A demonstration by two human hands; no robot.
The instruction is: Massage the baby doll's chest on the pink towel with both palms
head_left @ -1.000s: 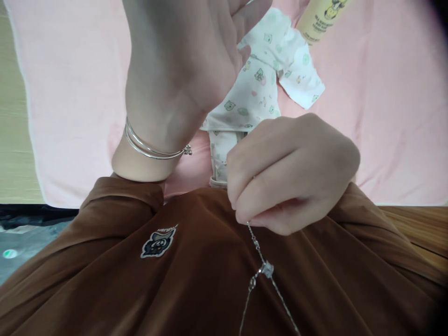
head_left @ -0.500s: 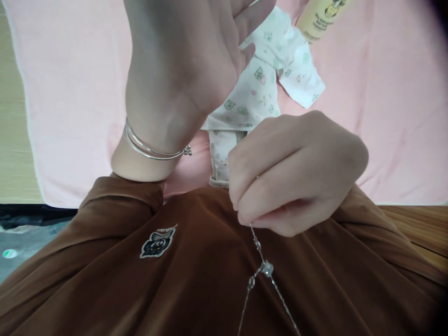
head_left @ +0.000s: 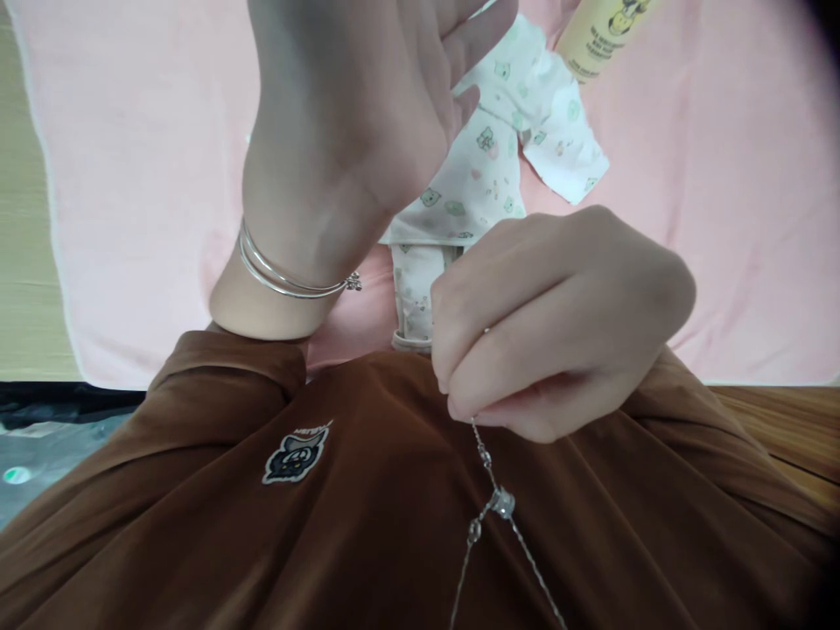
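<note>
My left hand [head_left: 358,114] is raised on the left, palm toward me, with fingers stretched past the top edge; I see nothing held in the part that shows. Two thin silver bangles [head_left: 282,287] circle its wrist. In front of my chest my right hand [head_left: 561,324] is closed, its fingers pressed together. The fingers hide whatever is between them. A fine silver necklace [head_left: 502,503] with a clear stone runs up to their tips; I cannot tell whether they grip it. Behind both hands lies a small white printed shirt [head_left: 479,188] above printed trousers [head_left: 412,293].
A pale pink sheet [head_left: 728,192] lies under the clothes. At the upper right is a yellow bottle [head_left: 597,39] with a cow picture. My brown clothing [head_left: 394,507] fills the front. Wooden flooring [head_left: 780,429] shows at the right, clear plastic [head_left: 52,468] at the left.
My left hand has shifted slightly to the right. My right hand and the necklace have barely moved, a touch to the right.
</note>
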